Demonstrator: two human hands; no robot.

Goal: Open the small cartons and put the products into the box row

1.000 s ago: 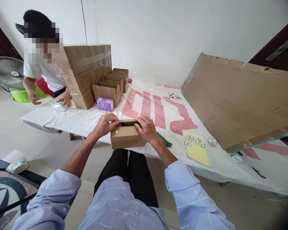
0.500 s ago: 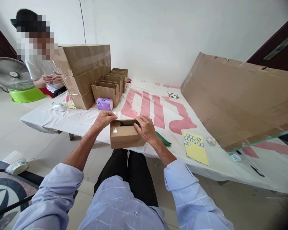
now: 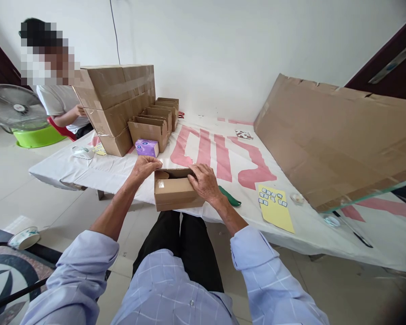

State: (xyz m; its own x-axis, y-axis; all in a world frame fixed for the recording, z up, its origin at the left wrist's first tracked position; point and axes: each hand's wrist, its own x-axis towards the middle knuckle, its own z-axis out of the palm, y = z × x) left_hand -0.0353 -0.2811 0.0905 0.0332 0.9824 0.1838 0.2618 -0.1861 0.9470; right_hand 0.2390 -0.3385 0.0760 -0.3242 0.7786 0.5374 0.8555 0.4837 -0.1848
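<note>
A small brown cardboard box point(image 3: 177, 193) sits at the table's near edge, in front of my body. Its top is partly open along the far side, and a shiny patch shows near its left end. My left hand point(image 3: 145, 167) is closed in a pinch at the box's far left corner. My right hand point(image 3: 205, 181) grips the far right part, fingers over the back edge and thumb at the opening. What lies inside the box is hidden. Beside my right wrist is a curved green object point(image 3: 230, 197), partly covered by the forearm.
Stacked taped cartons point(image 3: 110, 90), several open boxes point(image 3: 148, 132) and a purple tissue pack point(image 3: 146, 147) stand at left. A yellow sticker sheet point(image 3: 276, 212) lies at right, before a large cardboard panel point(image 3: 338, 135). A co-worker point(image 3: 59, 106) sits behind the cartons, near a fan point(image 3: 15, 108).
My hands and the box hold almost the same position. The co-worker's head has tipped down slightly, and their hands have shifted toward the cartons, now partly hidden.
</note>
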